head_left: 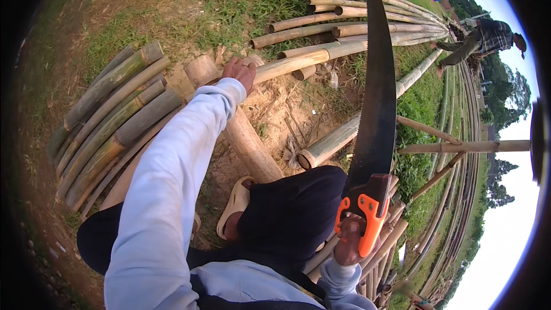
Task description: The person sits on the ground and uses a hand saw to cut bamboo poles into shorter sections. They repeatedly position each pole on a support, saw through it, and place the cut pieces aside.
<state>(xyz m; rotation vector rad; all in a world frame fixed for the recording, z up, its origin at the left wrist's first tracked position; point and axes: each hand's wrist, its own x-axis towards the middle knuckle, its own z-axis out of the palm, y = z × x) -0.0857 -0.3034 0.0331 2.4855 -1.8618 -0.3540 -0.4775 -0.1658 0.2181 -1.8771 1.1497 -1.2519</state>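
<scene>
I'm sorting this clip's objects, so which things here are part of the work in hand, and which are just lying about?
In hand:
- hand saw, orange grip held upright by the right hand
- short bamboo piece, with the left hand on its far end

Lying about:
- stack of cut lengths at left
- long poles on the grass
- another person bending far off

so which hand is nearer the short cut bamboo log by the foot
Left. The left hand rests on the upper end of the bamboo log, fingers on it. The right hand is apart from it, lower right, gripping the orange handle of the hand saw.
</scene>
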